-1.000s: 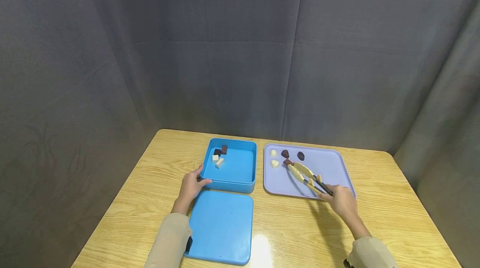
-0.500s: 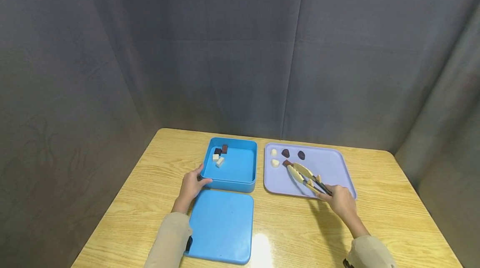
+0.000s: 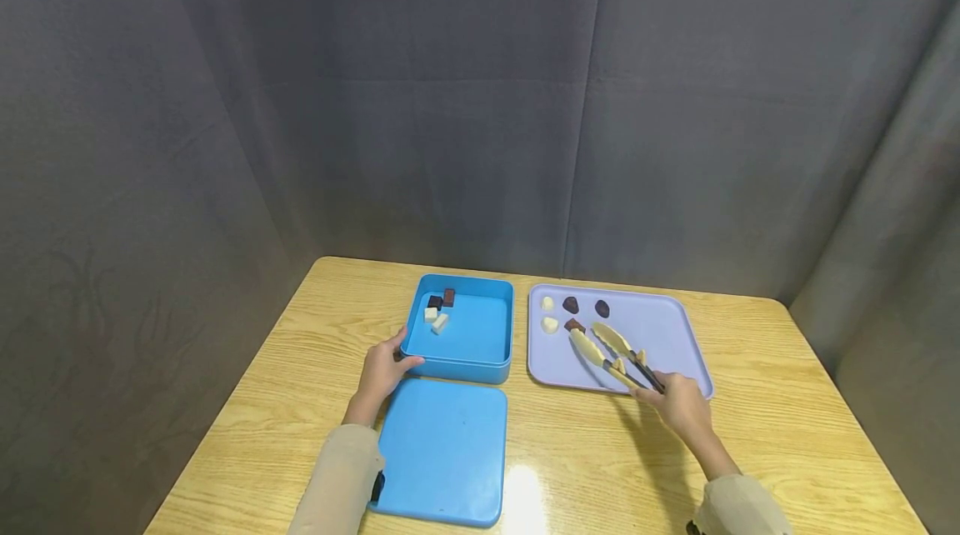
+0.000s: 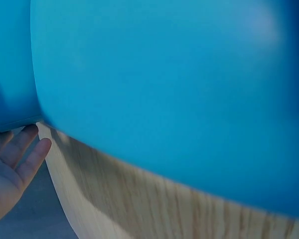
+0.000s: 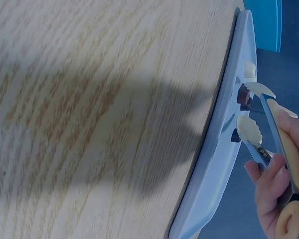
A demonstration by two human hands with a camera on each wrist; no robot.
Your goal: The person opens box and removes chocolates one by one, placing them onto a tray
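My left hand [image 3: 382,371] rests against the front-left corner of an open blue box [image 3: 480,335]; in the left wrist view its fingers [image 4: 20,152] lie straight by the box wall [image 4: 10,74]. Several small white and dark pieces [image 3: 438,310] lie in the box's far-left corner. My right hand [image 3: 681,406] grips cream tongs [image 3: 611,347] over a lavender tray [image 3: 660,335]. The tong tips stand apart just right of a brown piece [image 3: 574,324]. In the right wrist view the tongs [image 5: 261,124] flank that piece [image 5: 244,93].
The blue lid [image 3: 442,452] lies flat in front of the box. Two white pieces [image 3: 549,324] and two dark ones [image 3: 602,309] lie at the tray's far-left end. The wooden table [image 3: 750,435] is ringed by grey curtains.
The tong tips were together by the brown piece and have spread apart. The left hand and the box have not moved.
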